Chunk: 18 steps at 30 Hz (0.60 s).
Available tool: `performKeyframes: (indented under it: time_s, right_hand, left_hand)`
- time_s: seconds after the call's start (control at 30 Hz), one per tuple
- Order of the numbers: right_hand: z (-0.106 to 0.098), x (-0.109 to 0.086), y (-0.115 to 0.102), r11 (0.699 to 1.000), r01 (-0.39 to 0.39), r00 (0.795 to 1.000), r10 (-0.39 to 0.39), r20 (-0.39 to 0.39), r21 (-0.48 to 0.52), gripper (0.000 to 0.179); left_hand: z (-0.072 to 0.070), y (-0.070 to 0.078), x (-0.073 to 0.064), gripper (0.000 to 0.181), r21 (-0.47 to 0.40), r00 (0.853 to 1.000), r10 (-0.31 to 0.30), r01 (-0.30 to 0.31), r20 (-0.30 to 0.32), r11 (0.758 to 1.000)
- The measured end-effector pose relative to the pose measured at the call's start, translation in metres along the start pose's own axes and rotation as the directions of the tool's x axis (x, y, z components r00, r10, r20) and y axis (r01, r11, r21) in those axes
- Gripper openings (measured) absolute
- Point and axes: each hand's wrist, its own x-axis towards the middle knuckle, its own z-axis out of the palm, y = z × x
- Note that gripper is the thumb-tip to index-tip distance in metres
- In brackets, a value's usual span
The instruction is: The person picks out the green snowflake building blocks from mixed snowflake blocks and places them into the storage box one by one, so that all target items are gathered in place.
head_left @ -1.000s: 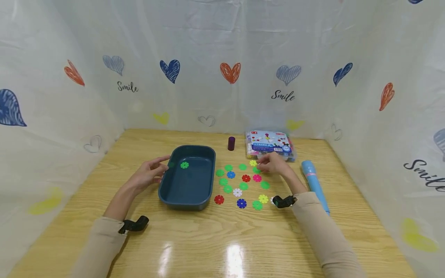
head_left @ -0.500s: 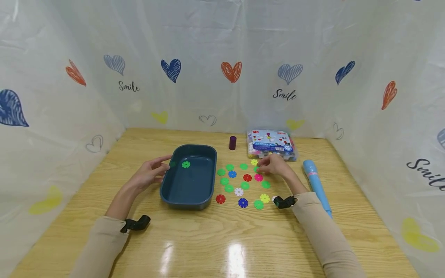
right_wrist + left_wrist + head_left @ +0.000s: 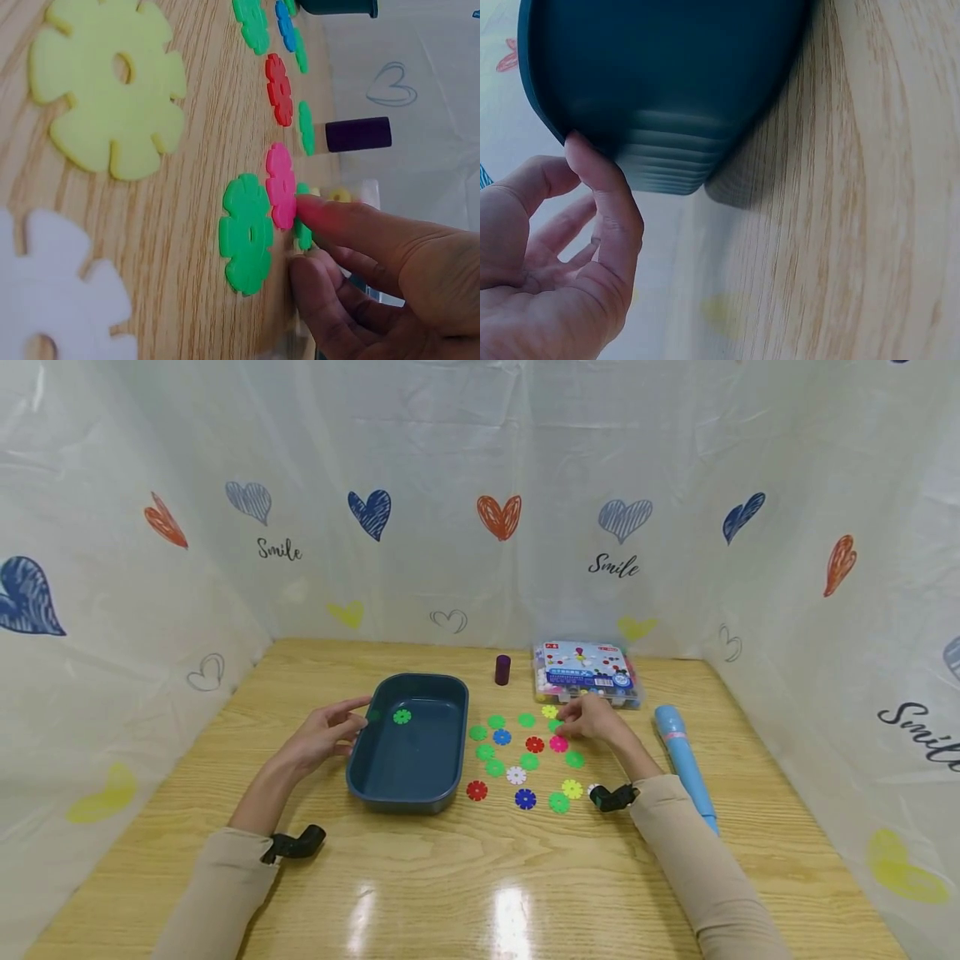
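Note:
My left hand [image 3: 324, 732] touches the left rim of a dark teal plastic bin [image 3: 405, 800]; its fingertip meets the rim [image 3: 544, 112] in the left wrist view. Inside the bin lies one green snowflake disc [image 3: 402, 717]. To the right, my right hand [image 3: 591, 718] reaches down over the scattered discs, thumb and fingers at the edges of a flat green snowflake disc [image 3: 302, 232], which they partly hide. Close by are a pink disc [image 3: 281, 186], another green disc [image 3: 246, 234] and a yellow disc [image 3: 550, 712].
Several discs in red, white, blue, green and yellow, such as a dark blue one [image 3: 525, 799], lie right of the bin. A purple cylinder [image 3: 502, 670] and a clear-lidded kit box [image 3: 587, 670] stand behind. A light blue microphone-shaped stick [image 3: 686, 764] lies right of my right arm.
The head view has shifted slightly. My right hand stays over the same green disc, its fingers a little lower toward the pink one. The left hand keeps its place at the rim.

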Motion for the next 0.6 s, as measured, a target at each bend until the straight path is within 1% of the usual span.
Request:
performKeyframes:
  time_s: [0.4, 0.6]
  right_hand:
    - [0.0009, -0.0021, -0.0001, 0.999, -0.028, 0.999, 0.027, 0.034, 0.027, 0.027]
    - [0.0001, -0.0013, -0.0009, 0.999, -0.014, 1.000, 0.012, 0.028, 0.042, 0.029]
  left_hand:
    - [-0.0001, -0.0024, 0.0002, 0.054, -0.024, 1.000, 0.010, -0.009, 0.017, 1.000]
    - [-0.0002, -0.0021, -0.0006, 0.054, -0.023, 1.000, 0.014, -0.014, 0.015, 1.000]
